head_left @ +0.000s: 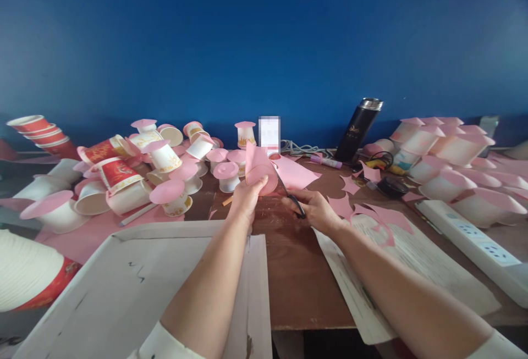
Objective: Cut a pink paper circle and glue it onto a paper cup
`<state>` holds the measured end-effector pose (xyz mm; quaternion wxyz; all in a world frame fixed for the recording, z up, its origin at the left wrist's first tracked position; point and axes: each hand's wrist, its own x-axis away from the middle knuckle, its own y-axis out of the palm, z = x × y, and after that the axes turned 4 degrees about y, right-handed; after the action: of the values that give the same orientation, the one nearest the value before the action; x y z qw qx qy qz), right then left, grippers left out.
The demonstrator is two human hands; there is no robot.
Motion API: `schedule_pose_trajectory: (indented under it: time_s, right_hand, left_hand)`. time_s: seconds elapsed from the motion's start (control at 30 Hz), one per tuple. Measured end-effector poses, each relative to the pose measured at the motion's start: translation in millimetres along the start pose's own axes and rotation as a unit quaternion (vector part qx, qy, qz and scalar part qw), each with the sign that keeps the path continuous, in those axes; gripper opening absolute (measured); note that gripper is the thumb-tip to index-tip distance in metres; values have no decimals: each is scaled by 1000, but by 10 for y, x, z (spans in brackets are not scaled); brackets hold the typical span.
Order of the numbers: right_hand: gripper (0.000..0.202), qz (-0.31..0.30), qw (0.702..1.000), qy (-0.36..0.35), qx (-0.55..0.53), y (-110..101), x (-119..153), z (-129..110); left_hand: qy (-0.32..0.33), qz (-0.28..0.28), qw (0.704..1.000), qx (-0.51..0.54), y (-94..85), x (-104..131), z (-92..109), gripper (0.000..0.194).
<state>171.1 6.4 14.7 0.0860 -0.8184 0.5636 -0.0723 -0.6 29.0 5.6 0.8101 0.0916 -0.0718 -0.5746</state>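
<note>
Over the middle of the table, my left hand [247, 197] pinches a sheet of pink paper [258, 164] between thumb and fingers. A rounded outline shows on the paper near my thumb. My right hand [311, 208] is closed around the dark handles of a pair of scissors [295, 202]. Their blades reach up and left to the paper, by the edge of the part that spreads right. Whether the blades are apart cannot be made out. Beyond the paper stands a paper cup [246, 134] with a pink disc on top.
Paper cups with pink discs [167, 191] crowd the left; more pink-topped cups [445, 177] fill the right. A black thermos [358, 128] leans by the blue wall. A power strip [474, 243], printed sheets [412, 271], pink scraps [350, 184] and a white box lid [165, 287] lie nearer.
</note>
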Motion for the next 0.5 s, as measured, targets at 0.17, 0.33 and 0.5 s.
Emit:
schedule_pose_trajectory:
  time_s: [0.17, 0.33, 0.5]
  right_hand:
    - [41, 1, 1000, 8, -24, 11, 9, -11]
    - [38, -2, 999, 2, -36, -5, 10, -26]
    - [37, 4, 1000, 11, -25, -11, 21, -42]
  left_hand:
    - [16, -8, 999, -51, 15, 52, 65, 38]
    - [22, -24, 998, -58, 32, 58, 71, 39]
    - [11, -25, 997, -66, 26, 42, 59, 41]
